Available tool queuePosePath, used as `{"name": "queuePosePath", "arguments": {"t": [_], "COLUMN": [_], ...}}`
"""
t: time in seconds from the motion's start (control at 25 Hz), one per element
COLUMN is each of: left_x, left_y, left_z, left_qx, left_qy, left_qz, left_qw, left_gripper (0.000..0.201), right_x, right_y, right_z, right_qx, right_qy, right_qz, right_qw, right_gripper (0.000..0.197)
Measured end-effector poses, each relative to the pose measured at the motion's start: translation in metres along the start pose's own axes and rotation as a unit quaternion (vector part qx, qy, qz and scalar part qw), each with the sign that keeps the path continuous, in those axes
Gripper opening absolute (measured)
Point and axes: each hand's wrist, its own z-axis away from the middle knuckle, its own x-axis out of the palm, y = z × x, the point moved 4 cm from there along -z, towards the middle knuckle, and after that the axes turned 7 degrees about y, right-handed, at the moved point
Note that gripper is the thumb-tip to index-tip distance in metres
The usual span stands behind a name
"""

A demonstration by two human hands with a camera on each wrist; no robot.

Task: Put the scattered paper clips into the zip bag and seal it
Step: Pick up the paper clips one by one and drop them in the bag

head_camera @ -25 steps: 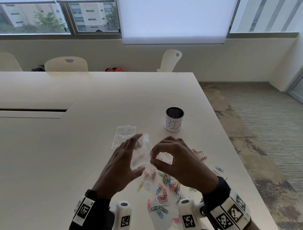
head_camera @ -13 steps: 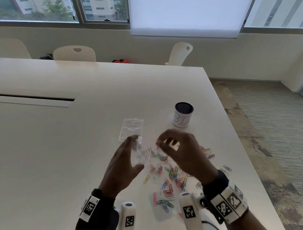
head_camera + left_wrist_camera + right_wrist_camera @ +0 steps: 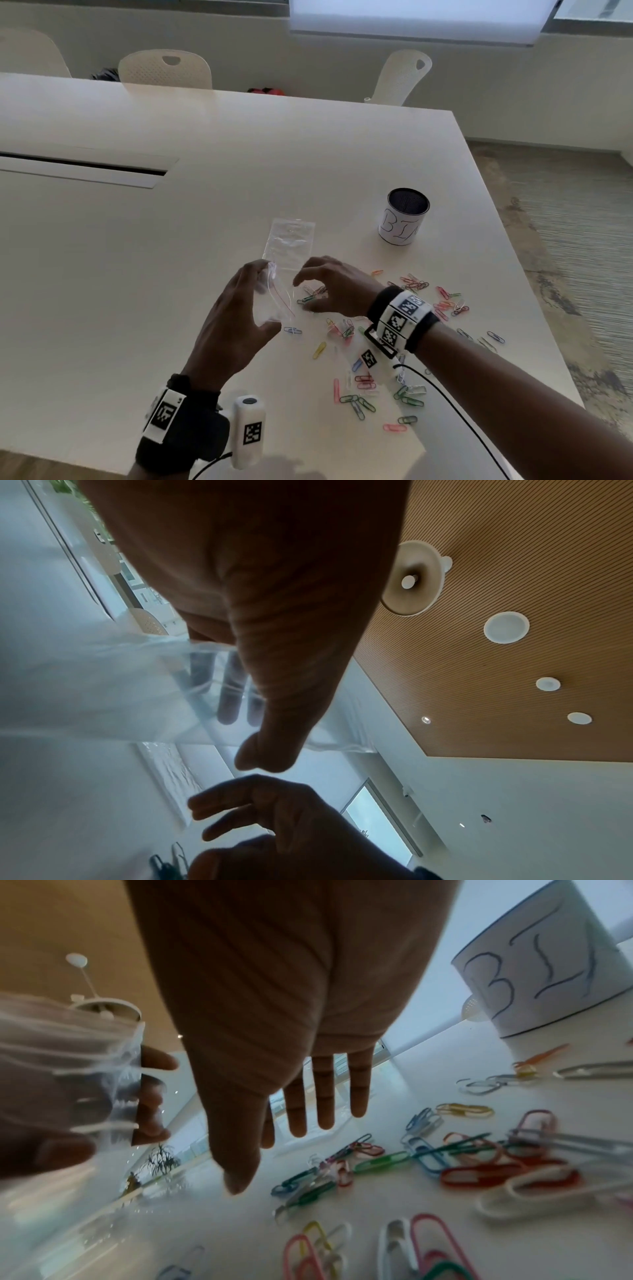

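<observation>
Head view: your left hand (image 3: 236,322) grips a clear zip bag (image 3: 275,301) betw. thumb and fingers, held up off the table (image 3: 171,274) w/ the red-lined mouth turned toward the right. Judged reason: mouth faces the clip pile so the other hand has a short trip. Left wrist view confirms: fingers (image 3: 227,696) show through the plastic, thumb on the near side, so the bag is pinched, not just resting.

Your right hand (image 3: 335,287) is down over the paper clips (image 3: 346,329) just right of the bag, fingers spread and bent, holding nothing I can see. Right wrist view: fingers (image 3: 325,1093) straight, above the clips, none pinched yet. Looks like a reach for the first pick; bag appears empty, tho plastic is too blurred to be sure.

Clips lie loose on the table, mixed colours, from beside the bag out toward the right edge and back toward you.

A second clear bag (image 3: 291,243) lies flat beyond your hands, untouched.

Writing: cup (image 3: 404,219) w/ white paper wrap, hand-lettered "BI", third letter cut off by the curve; prob. "BIN". Square coded markers on both wristbands, not readable.
</observation>
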Motion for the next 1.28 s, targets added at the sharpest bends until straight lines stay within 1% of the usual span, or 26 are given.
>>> {"name": "queuePosePath", "arguments": {"t": [0.08, 0.2, 0.28, 0.32, 0.36, 0.4, 0.48, 0.52, 0.56, 0.6, 0.72, 0.8, 0.92, 1.04, 1.16, 1.2, 1.28], "left_x": [0.002, 0.007, 0.011, 0.013, 0.015, 0.016, 0.020, 0.021, 0.023, 0.024, 0.026, 0.027, 0.027, 0.028, 0.031, 0.032, 0.035], "left_y": [0.000, 0.000, 0.000, 0.000, 0.001, 0.002, 0.004, 0.005, 0.006, 0.007, 0.009, 0.010, 0.011, 0.013, 0.016, 0.017, 0.019], "left_z": [-0.001, -0.003, -0.005, -0.005, -0.006, -0.007, -0.007, -0.007, -0.008, -0.008, -0.008, -0.007, -0.007, -0.006, -0.004, -0.004, -0.003], "left_qx": [0.001, 0.004, 0.003, 0.002, 0.003, 0.006, 0.011, 0.012, 0.013, 0.014, 0.017, 0.018, 0.017, 0.013, 0.013, 0.013, 0.013], "left_qy": [-0.002, 0.000, 0.001, 0.001, -0.001, -0.003, -0.009, -0.011, -0.014, -0.017, -0.021, -0.020, -0.018, -0.019, -0.023, -0.025, -0.027], "left_qz": [0.000, 0.002, 0.005, 0.007, 0.008, 0.010, 0.012, 0.014, 0.014, 0.015, 0.016, 0.015, 0.012, 0.018, 0.024, 0.026, 0.027], "left_qw": [1.000, 1.000, 1.000, 1.000, 1.000, 1.000, 1.000, 1.000, 1.000, 1.000, 1.000, 1.000, 1.000, 1.000, 0.999, 0.999, 0.999], "left_gripper": [0.080, 0.080, 0.081, 0.080, 0.080, 0.079, 0.079, 0.080, 0.080, 0.081, 0.084, 0.086, 0.087, 0.086, 0.084, 0.083, 0.082], "right_x": [0.008, 0.016, 0.014, 0.010, 0.006, 0.002, -0.004, -0.006, -0.005, -0.004, -0.002, 0.000, 0.003, 0.003, 0.002, 0.000, -0.008], "right_y": [-0.001, 0.005, 0.013, 0.018, 0.022, 0.027, 0.034, 0.036, 0.037, 0.038, 0.038, 0.037, 0.036, 0.034, 0.037, 0.040, 0.049], "right_z": [-0.007, -0.007, -0.003, -0.001, 0.001, 0.003, 0.008, 0.011, 0.013, 0.016, 0.024, 0.032, 0.041, 0.045, 0.043, 0.043, 0.043], "right_qx": [-0.023, -0.062, -0.069, -0.064, -0.056, -0.048, -0.044, -0.045, -0.045, -0.045, -0.049, -0.072, -0.092, -0.075, -0.056, -0.040, 0.018], "right_qy": [-0.027, -0.044, -0.044, -0.045, -0.049, -0.054, -0.075, -0.087, -0.095, -0.097, -0.058, -0.029, -0.004, 0.004, 0.021, 0.031, 0.057], "right_qz": [0.033, 0.060, 0.059, 0.058, 0.060, 0.071, 0.110, 0.130, 0.142, 0.147, 0.122, 0.106, 0.121, 0.150, 0.150, 0.130, 0.050], "right_qw": [0.999, 0.995, 0.995, 0.995, 0.995, 0.995, 0.990, 0.987, 0.984, 0.983, 0.990, 0.991, 0.988, 0.986, 0.987, 0.990, 0.997], "right_gripper": [0.041, 0.022, 0.010, 0.008, 0.010, 0.019, 0.044, 0.053, 0.057, 0.057, 0.044, 0.033, 0.022, 0.019, 0.013, 0.013, 0.010]}}
